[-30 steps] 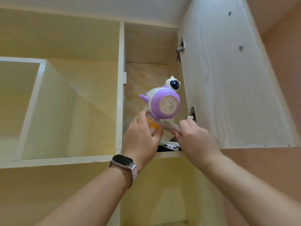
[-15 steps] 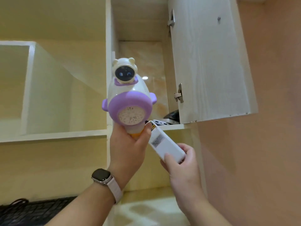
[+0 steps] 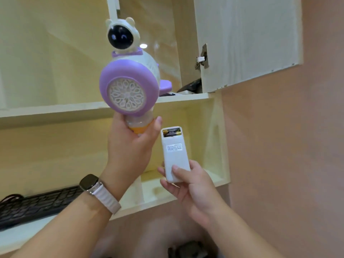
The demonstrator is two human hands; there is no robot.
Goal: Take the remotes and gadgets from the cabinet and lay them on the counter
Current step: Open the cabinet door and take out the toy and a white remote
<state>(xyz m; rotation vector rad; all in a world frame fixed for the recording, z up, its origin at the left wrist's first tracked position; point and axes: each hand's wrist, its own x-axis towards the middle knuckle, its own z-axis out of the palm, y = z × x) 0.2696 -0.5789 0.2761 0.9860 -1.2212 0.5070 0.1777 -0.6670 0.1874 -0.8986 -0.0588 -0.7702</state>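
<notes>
Smartwatch with a pale band on the left wrist, lower centre-left. Low at centre-right, right hand, thumb and fingers pinching the lower end of a white remote held upright, back toward the camera, battery bay uncovered at its top, batteries showing. Just left of it, left hand curled round the orange-and-clear handle of a purple and white astronaut gadget, round lattice face toward the camera. Black keyboard on the lower shelf, lower left. Farther up at upper right, open cabinet door; dark gadgets lying on the cabinet shelf just below the hinge.
</notes>
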